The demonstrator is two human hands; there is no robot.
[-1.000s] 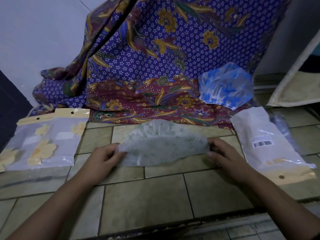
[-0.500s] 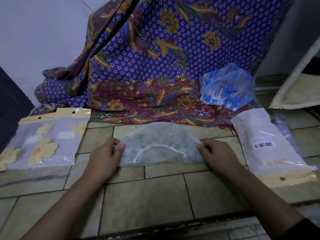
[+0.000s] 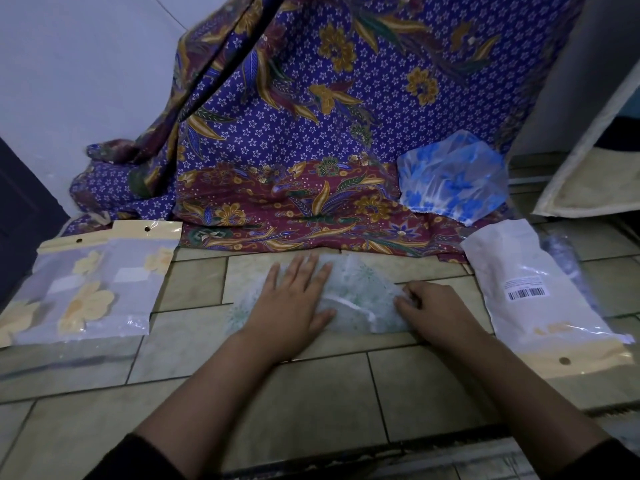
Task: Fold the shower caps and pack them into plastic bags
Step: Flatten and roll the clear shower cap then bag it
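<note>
A translucent white shower cap with green flowers [image 3: 360, 292] lies folded on the tiled floor in the middle of the view. My left hand [image 3: 294, 299] lies flat on its left half, fingers straight, pressing it down. At the cap's right edge my right hand [image 3: 433, 306] has its fingers curled, pinching the plastic. A blue-flowered shower cap [image 3: 450, 178] sits crumpled on the patterned cloth at the back right. Two plastic bags with yellow flowers [image 3: 86, 285] lie at the left. A white plastic bag with a barcode label [image 3: 533, 292] lies at the right.
A purple and maroon batik cloth [image 3: 311, 133] hangs down at the back and spreads onto the floor. A pale mat or board [image 3: 595, 150] leans at the far right. A dark door edge [image 3: 20, 216] stands at the far left.
The green-flowered cap has been folded over toward the right and is narrower. My left hand moved from the cap's left edge onto its top and flattened. My right hand stayed at the right edge.
</note>
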